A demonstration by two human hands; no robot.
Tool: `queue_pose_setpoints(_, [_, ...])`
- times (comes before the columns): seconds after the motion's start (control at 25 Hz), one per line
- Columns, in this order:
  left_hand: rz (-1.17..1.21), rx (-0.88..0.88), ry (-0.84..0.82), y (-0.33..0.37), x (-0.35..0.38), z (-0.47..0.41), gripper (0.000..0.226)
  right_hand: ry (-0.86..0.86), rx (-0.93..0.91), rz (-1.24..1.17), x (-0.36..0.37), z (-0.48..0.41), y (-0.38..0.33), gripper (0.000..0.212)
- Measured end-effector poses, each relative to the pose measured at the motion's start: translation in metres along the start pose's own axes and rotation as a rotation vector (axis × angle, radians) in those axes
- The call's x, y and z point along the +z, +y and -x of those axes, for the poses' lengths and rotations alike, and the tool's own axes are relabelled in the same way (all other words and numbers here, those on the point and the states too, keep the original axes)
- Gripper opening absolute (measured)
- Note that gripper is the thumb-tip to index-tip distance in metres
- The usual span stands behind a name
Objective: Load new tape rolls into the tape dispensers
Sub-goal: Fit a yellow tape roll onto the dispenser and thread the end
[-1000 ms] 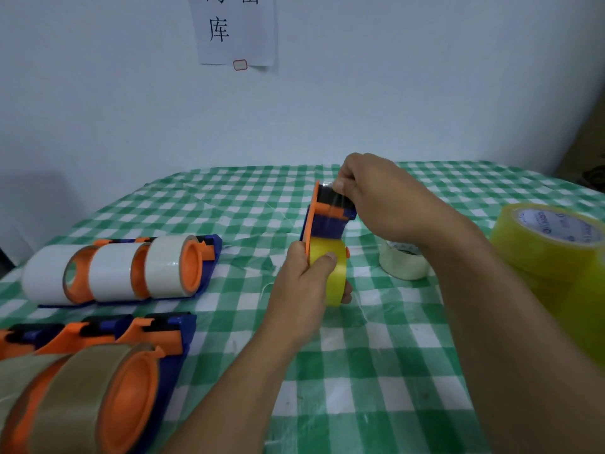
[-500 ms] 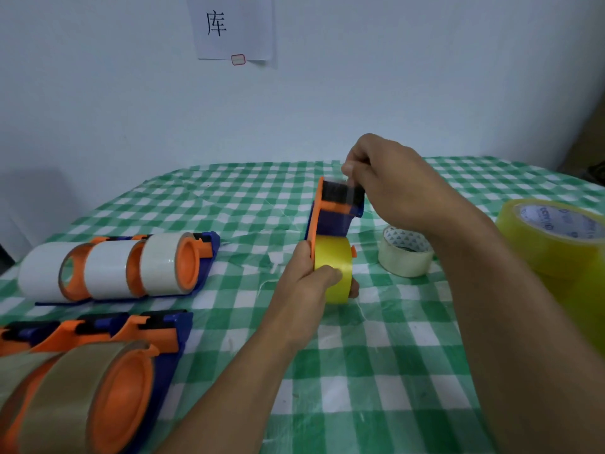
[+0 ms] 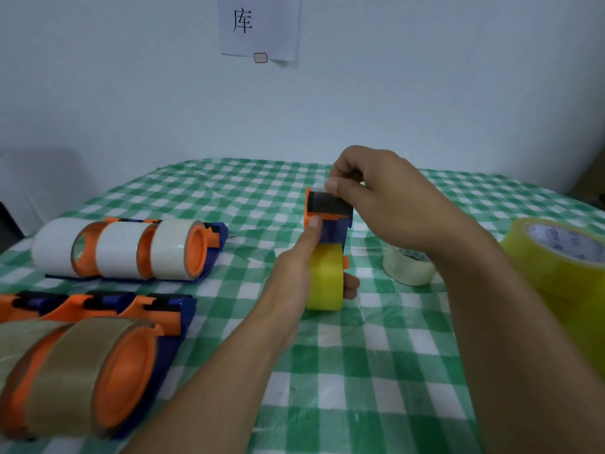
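The tape dispenser [image 3: 328, 221] is in the middle of the picture. It stands upright just above the desk [image 3: 360, 371], with its black end on top. A yellow tape roll [image 3: 325, 283] sits in its lower part.

The left hand [image 3: 294, 267] comes in from 7 o'clock and grips the yellow tape roll. Its thumb lies straight up along the orange side of the tape dispenser. Its fingers curl round the back, and their tips peek out at the 3 o'clock side of the roll.

The right hand [image 3: 376, 198] reaches over from 4 o'clock. Its thumb and curled fingers pinch the top edge of the tape dispenser. This hand hides the far side of the top, so I cannot tell if the tape end is in the pinch.

At 3 o'clock, near the tape dispenser, a small clear roll [image 3: 409, 267] lies flat on the green checked cloth. The right arm covers part of it. Further out at 3 o'clock is a big yellow roll [image 3: 553, 257].

At 9 o'clock is a row of dispensers with white tape [image 3: 131, 250], lying on their sides. At 8 o'clock, closer to the camera, is a row of dispensers with brown tape [image 3: 82, 365].

At 12 o'clock, high on the wall, hangs a paper sheet [image 3: 262, 27].
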State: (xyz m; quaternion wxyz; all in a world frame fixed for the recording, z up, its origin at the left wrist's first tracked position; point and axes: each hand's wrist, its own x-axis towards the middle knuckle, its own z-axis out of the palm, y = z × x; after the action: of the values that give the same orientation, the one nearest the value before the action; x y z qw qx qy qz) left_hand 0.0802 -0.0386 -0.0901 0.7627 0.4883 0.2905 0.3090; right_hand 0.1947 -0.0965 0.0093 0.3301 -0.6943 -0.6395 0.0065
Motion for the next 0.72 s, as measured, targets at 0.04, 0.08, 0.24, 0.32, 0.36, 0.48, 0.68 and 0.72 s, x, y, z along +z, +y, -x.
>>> queue_pose_setpoints(0.04, [-0.012,0.015,0.019,0.001,0.000,0.000,0.064,0.024,-0.003,-0.029,0.001,0.000,0.000,0.013])
queue_pose_setpoints(0.08, [-0.035,0.028,0.035,0.001,0.000,0.000,0.066,0.052,0.001,-0.061,0.002,-0.001,0.000,0.013])
queue_pose_setpoints(0.24, [-0.092,0.055,0.069,0.003,0.000,0.001,0.070,0.142,0.043,-0.175,0.005,-0.003,0.001,0.011])
queue_pose_setpoints(0.32, [-0.112,0.058,0.080,0.004,0.000,0.003,0.070,0.143,0.045,-0.179,0.006,-0.002,0.001,0.008])
queue_pose_setpoints(0.36, [-0.123,0.060,0.085,0.005,0.000,0.003,0.070,0.132,0.042,-0.166,0.006,-0.002,0.000,0.010])
queue_pose_setpoints(0.48, [-0.133,0.057,0.092,0.005,0.001,0.003,0.070,0.108,0.072,-0.133,0.005,-0.002,-0.001,0.017])
queue_pose_setpoints(0.68, [-0.096,0.041,0.067,0.005,0.001,0.004,0.063,0.172,0.219,-0.240,0.015,-0.006,-0.001,0.018])
queue_pose_setpoints(0.72, [-0.075,0.045,0.058,0.004,0.001,0.004,0.059,0.185,0.231,-0.248,0.017,-0.006,-0.002,0.018])
